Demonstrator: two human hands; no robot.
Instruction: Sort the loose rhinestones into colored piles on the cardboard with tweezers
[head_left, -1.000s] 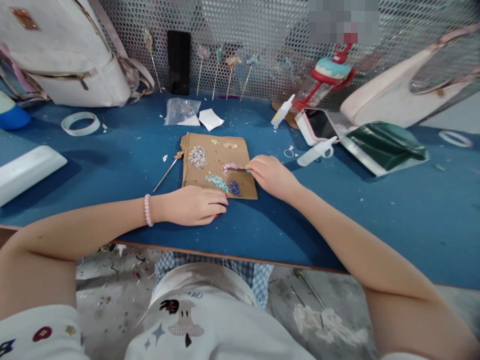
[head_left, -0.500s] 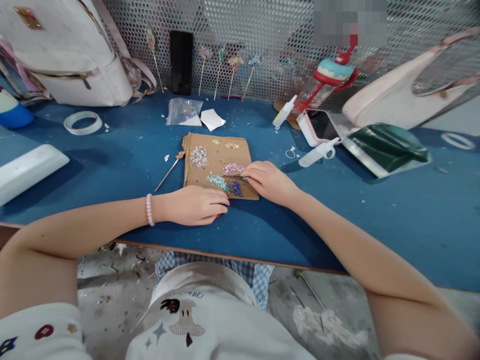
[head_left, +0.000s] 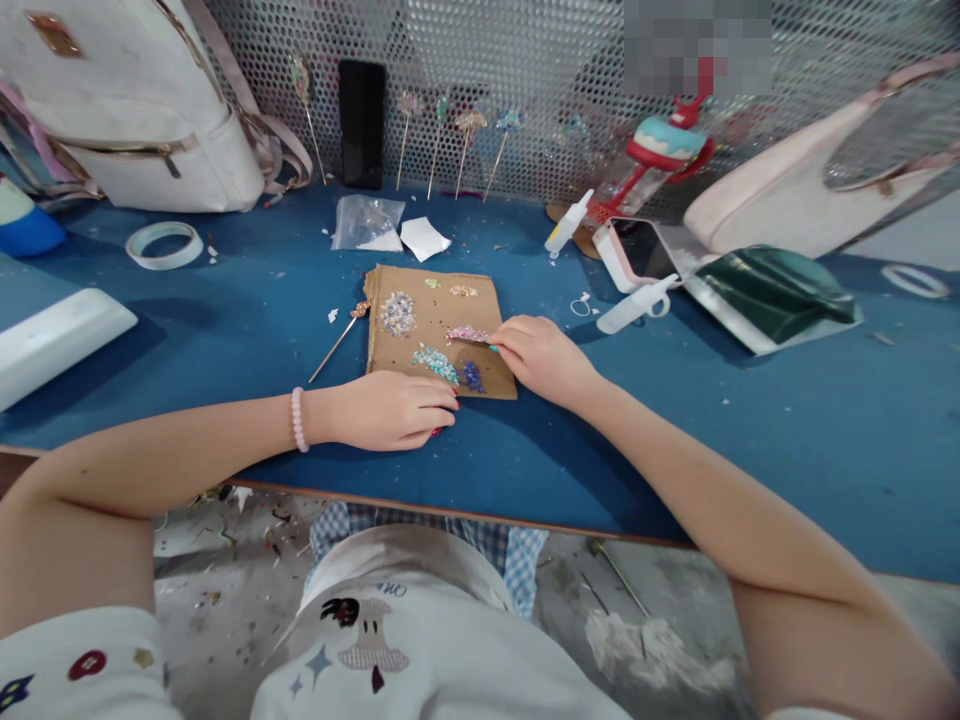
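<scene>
Right now, in the head view, the person's right hand [head_left: 551, 362] pinches a thin tool [head_left: 472, 341] between thumb and fingertips, its far end at the near edge of the pink pile [head_left: 466, 331]. The left hand [head_left: 394, 410] lies palm down over the near edge of the cardboard [head_left: 382, 355], fingers loosely curled; from here I can't tell whether anything is under them.

The cardboard lies flat on the blue surface [head_left: 255, 320], between the two arms. On it, the silvery pile [head_left: 397, 313], turquoise pile [head_left: 435, 364] and dark blue pile [head_left: 472, 376] already lie apart by colour, with a small green pile [head_left: 433, 284] and a peach pile [head_left: 463, 291] at the far side. I'd call the grouping mostly done, though a few dark specks lie loose among the piles, outside any of them.

One decorated stick [head_left: 334, 346] leans its trimmed head on the board's left edge. Five upright sticks [head_left: 471, 121] with trimmed heads stand by the mesh screen [head_left: 465, 40], apparently finished; the piles look plainly unspent.
</scene>
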